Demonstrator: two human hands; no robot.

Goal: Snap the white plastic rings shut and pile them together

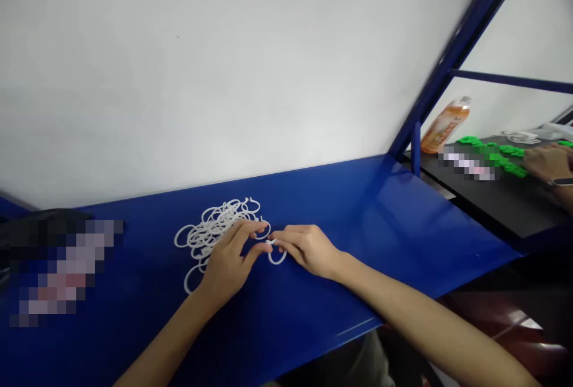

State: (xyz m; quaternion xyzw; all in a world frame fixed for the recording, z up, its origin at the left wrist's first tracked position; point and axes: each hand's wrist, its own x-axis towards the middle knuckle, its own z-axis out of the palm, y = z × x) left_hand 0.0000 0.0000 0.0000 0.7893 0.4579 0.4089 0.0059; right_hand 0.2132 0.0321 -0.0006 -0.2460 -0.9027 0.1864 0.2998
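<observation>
Both forearms are cut off by the lower edge. On the blue table (380,220), the left hand (229,263) and right hand (308,249) meet, fingertips pinched together on one white ring (277,257). Its top is hidden under the fingers. The loop lies nearly flat, bulging toward the person. The left hand covers part of the pile of rings (212,226) behind. Far right, a co-worker's hand (548,162) rests by blurred green pieces (505,157).
</observation>
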